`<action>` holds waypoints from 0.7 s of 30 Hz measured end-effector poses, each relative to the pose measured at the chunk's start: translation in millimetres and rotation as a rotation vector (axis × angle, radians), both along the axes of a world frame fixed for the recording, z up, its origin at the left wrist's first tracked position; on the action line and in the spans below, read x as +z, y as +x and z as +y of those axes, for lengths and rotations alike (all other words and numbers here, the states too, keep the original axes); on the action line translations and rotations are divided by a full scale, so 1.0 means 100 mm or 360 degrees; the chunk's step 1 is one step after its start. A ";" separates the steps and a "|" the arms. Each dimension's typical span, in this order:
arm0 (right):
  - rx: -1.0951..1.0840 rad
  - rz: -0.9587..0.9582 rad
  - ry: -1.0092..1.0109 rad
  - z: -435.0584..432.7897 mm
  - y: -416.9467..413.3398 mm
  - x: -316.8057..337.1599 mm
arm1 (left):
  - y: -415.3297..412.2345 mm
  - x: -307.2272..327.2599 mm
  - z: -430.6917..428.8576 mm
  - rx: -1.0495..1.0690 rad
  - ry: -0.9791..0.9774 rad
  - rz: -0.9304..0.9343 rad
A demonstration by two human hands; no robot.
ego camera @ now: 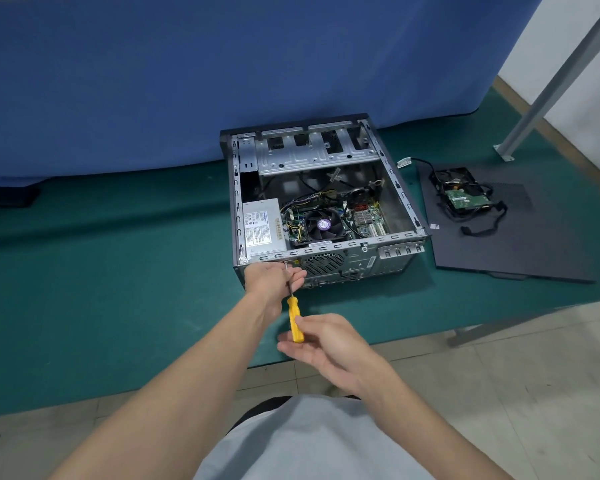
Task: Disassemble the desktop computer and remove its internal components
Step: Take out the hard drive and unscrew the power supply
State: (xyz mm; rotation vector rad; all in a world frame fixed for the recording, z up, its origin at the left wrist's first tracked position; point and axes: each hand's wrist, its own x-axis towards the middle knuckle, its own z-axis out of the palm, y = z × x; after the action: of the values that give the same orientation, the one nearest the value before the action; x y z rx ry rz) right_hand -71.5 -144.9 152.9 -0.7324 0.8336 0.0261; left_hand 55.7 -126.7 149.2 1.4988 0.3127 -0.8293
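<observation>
Head view: left hand [274, 277] pinches the screwdriver [294, 318] shaft; right hand [326, 344] holds its yellow handle, grip loose.

The left hand [274, 277] partly hides the screwdriver [296, 322] shaft.

I see my left hand [274, 277] pinching the metal shaft of a yellow-handled screwdriver [294, 315] at the rear panel of the open grey metal desktop computer case [326, 250]. My right hand [326, 344] holds the handle. Right of the case, a cabled hard drive [465, 199] lies on a flat black side panel [520, 247] on the green mat [118, 271].
</observation>
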 end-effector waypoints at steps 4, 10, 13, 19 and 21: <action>0.0092 0.0113 -0.0312 0.03 0.01 -0.03 | 0.00 -0.01 0.01 0.0026 -0.0018 0.0021; 0.0591 0.0614 -0.1659 0.27 0.08 -0.11 | 0.02 -0.07 0.01 0.0029 0.0240 -0.0129; 0.0114 0.0171 -0.0519 0.12 0.07 -0.07 | 0.02 -0.01 0.00 0.0045 0.0155 -0.0078; 0.0229 0.0277 -0.0671 0.10 0.05 -0.06 | 0.01 -0.01 0.00 0.0048 0.0047 0.0018; 0.0670 0.0611 -0.1701 0.16 0.04 -0.12 | 0.02 -0.04 0.00 0.0000 0.0120 -0.0042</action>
State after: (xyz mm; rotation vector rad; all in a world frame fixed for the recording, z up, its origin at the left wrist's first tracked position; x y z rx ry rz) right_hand -67.2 -129.1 141.4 -1.9500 1.0290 0.1045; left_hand 57.2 -126.8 145.5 1.5788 0.3274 -0.8045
